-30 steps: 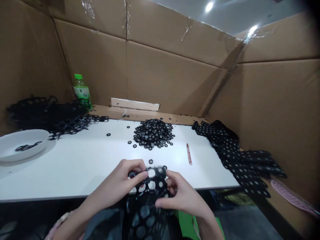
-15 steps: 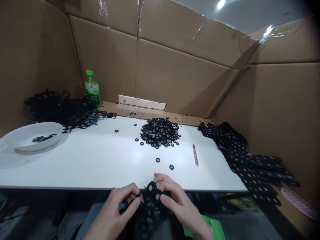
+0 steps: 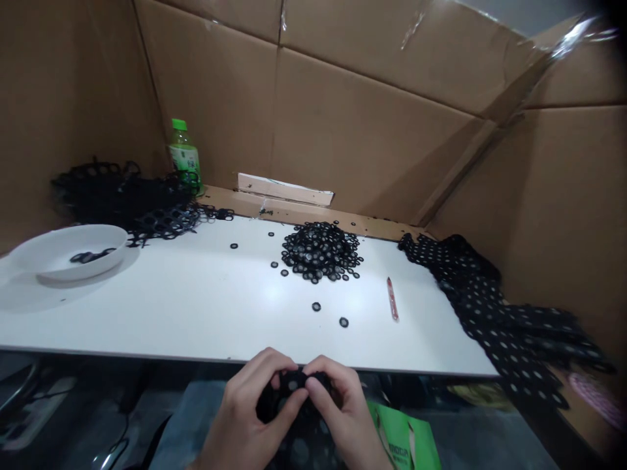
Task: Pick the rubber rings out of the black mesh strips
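Observation:
My left hand [image 3: 257, 405] and my right hand [image 3: 340, 405] come together at the table's near edge, thumbs and fingertips almost touching. Between them they pinch a black sheet with pale round dots [image 3: 300, 450], which hangs down below the table's level. Part of the sheet is hidden behind the fingers. Beyond the hands, two loose black rings with pale centres lie on the white tabletop, the nearer being a ring [image 3: 343, 322]. Farther back is a heap of such small black rings [image 3: 321, 251].
A white bowl [image 3: 29, 251] with a few black pieces stands at left, before a tangle of black perforated scrap [image 3: 122, 202] and a green bottle [image 3: 185, 156]. A red pen-like stick [image 3: 392, 299] lies right of the heap. Dotted black sheets [image 3: 470, 294] drape over the right side.
My hands have drawn closer together on the dotted sheet, the left moving right and both now pinching at one spot. The camera view has shifted slightly.

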A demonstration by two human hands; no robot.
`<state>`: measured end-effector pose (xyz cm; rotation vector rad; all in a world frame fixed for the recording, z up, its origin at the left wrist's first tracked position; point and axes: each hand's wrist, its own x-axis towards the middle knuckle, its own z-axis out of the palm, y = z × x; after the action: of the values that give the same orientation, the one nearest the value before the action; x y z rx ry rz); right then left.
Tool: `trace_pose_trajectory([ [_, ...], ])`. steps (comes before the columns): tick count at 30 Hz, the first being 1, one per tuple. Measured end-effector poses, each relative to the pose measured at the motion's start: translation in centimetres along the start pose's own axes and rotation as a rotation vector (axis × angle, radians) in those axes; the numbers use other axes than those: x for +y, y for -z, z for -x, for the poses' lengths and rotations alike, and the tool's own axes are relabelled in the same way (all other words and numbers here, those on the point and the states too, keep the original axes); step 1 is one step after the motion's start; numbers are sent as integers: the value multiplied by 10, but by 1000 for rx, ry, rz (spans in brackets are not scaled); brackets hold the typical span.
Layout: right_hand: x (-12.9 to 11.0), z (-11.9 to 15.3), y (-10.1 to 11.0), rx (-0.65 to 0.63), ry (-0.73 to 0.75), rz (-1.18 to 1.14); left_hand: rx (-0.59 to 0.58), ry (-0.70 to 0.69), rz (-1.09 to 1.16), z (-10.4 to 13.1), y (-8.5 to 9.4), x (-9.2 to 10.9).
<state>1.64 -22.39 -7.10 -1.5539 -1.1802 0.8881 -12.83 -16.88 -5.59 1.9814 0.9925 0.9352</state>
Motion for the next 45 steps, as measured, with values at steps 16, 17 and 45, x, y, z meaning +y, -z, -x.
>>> trace_pose_trajectory([
  [16,13,14,-12,198,45,-214,106,167,243,-38,20,-14],
  [17,15,15,-11,191,22,-260,158,124,200,-51,26,-13],
  [45,-1,2,-3,49,-39,-524,-690,-281,51,-57,11,-6],
])
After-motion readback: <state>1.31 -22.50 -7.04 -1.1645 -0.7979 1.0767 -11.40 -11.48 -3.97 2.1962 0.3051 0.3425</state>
